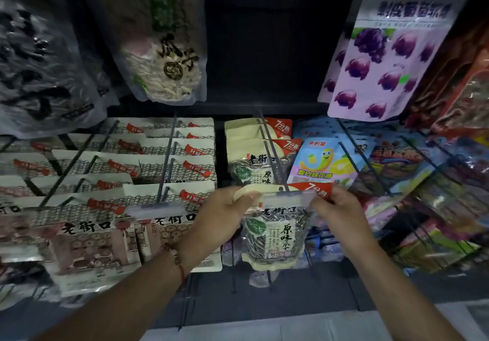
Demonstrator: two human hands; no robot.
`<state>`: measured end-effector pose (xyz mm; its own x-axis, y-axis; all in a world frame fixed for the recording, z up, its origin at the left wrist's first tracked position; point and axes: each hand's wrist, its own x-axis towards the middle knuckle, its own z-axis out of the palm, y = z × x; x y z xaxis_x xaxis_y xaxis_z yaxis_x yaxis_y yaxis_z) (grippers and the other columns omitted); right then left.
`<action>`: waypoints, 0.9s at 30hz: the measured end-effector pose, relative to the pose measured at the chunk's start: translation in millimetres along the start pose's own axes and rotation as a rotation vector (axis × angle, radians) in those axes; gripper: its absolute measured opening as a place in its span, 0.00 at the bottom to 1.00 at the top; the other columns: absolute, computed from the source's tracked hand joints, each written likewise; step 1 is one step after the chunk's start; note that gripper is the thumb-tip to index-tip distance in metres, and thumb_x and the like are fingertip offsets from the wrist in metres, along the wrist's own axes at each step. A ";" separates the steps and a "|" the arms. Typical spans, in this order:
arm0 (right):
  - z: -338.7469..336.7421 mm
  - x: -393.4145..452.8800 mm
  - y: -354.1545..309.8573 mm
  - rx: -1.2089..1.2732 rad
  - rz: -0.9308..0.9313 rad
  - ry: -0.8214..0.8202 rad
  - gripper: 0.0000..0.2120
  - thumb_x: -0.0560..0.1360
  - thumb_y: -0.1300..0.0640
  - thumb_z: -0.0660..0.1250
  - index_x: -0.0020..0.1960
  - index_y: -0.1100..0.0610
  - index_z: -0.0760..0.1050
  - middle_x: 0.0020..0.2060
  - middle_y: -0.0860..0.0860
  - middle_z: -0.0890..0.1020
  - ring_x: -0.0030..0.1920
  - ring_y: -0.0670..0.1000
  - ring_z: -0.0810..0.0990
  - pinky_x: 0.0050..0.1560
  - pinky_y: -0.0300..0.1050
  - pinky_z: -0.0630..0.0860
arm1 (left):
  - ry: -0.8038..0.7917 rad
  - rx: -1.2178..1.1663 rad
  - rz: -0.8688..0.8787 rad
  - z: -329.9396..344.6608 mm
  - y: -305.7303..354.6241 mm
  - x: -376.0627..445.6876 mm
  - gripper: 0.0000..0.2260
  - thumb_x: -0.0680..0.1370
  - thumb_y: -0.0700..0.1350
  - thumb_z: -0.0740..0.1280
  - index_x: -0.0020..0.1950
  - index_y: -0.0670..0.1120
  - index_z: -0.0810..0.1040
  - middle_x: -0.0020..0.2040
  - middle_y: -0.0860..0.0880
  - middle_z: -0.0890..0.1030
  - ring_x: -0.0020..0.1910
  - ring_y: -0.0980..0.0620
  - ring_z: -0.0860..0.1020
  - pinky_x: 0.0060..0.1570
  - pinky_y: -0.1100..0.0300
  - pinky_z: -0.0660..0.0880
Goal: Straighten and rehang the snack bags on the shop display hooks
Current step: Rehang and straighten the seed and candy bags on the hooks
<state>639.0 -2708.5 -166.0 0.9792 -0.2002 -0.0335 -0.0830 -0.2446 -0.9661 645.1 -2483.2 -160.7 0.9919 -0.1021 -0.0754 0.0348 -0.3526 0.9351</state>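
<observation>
Both hands, left hand [225, 209] and right hand [337, 205], pinch the top corners of the sunflower-seed bag [276, 232] at the front end of its display hook [272, 153], apparently mid-rehang; next, level it.

1. The held seed bag [275, 235] is coloured cream, with a red corner and striped seeds.
2. Left of it, cream bags [169, 224] are marked with red labels.
3. Above and to its right, a pale purple bag [381, 57] is printed with dark purple grapes.
</observation>
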 end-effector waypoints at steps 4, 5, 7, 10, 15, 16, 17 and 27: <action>3.6 23.2 3.7 0.019 0.000 -0.051 0.03 0.74 0.56 0.72 0.42 0.53 0.82 0.32 0.45 0.82 0.35 0.48 0.78 0.41 0.46 0.73 | 0.065 -0.025 -0.033 7.3 -5.5 11.2 0.08 0.79 0.59 0.65 0.43 0.63 0.82 0.45 0.36 0.82 0.40 0.38 0.81 0.42 0.38 0.78; 3.8 28.3 5.1 0.024 -0.002 -0.068 0.05 0.74 0.53 0.72 0.41 0.53 0.81 0.30 0.45 0.81 0.33 0.47 0.77 0.40 0.45 0.72 | 0.088 -0.029 -0.032 9.5 -7.1 14.4 0.07 0.78 0.60 0.65 0.43 0.66 0.81 0.46 0.36 0.83 0.42 0.36 0.81 0.42 0.38 0.79; 5.3 37.9 5.5 0.035 -0.002 -0.086 0.05 0.75 0.52 0.72 0.42 0.52 0.81 0.32 0.46 0.82 0.34 0.48 0.79 0.40 0.46 0.74 | 0.141 -0.027 -0.042 14.0 -12.3 21.2 0.07 0.78 0.61 0.65 0.43 0.65 0.82 0.43 0.39 0.84 0.42 0.37 0.82 0.43 0.38 0.80; 9.7 49.9 0.4 0.084 -0.042 -0.101 0.02 0.75 0.56 0.71 0.44 0.53 0.81 0.36 0.45 0.85 0.38 0.42 0.82 0.40 0.37 0.77 | 0.193 -0.044 -0.052 19.3 -12.5 33.6 0.09 0.79 0.59 0.65 0.46 0.58 0.82 0.42 0.43 0.84 0.41 0.41 0.83 0.44 0.43 0.81; 21.1 73.3 1.4 0.070 -0.078 -0.042 0.04 0.75 0.57 0.71 0.41 0.52 0.79 0.36 0.48 0.83 0.33 0.39 0.79 0.34 0.32 0.73 | 0.272 0.032 -0.014 25.9 -0.2 55.3 0.11 0.83 0.50 0.60 0.48 0.45 0.77 0.40 0.44 0.77 0.36 0.50 0.73 0.30 0.70 0.66; 23.6 77.1 1.9 0.063 -0.083 -0.025 0.05 0.75 0.57 0.71 0.41 0.52 0.79 0.34 0.47 0.82 0.31 0.37 0.78 0.32 0.31 0.72 | 0.281 0.021 -0.025 26.7 3.2 58.6 0.10 0.83 0.49 0.60 0.47 0.46 0.76 0.39 0.44 0.76 0.35 0.50 0.72 0.30 0.67 0.66; 25.7 79.8 2.4 0.061 -0.091 -0.014 0.05 0.76 0.57 0.71 0.41 0.53 0.79 0.32 0.46 0.81 0.29 0.36 0.76 0.31 0.30 0.70 | 0.285 0.014 -0.037 27.0 5.2 62.2 0.10 0.83 0.49 0.60 0.47 0.48 0.75 0.38 0.44 0.76 0.34 0.50 0.72 0.31 0.62 0.68; 20.5 69.2 4.4 -0.007 -0.155 -0.029 0.06 0.77 0.55 0.70 0.53 0.52 0.77 0.45 0.46 0.83 0.46 0.43 0.81 0.47 0.43 0.74 | 0.195 0.642 0.283 23.5 8.8 33.3 0.30 0.78 0.38 0.63 0.77 0.52 0.58 0.76 0.46 0.57 0.72 0.42 0.63 0.65 0.52 0.70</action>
<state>710.2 -2704.0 -177.8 0.9853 -0.1320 0.1081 0.0681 -0.2769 -0.9585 675.5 -2511.5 -163.1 0.9581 -0.1235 0.2584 -0.2454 -0.8194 0.5180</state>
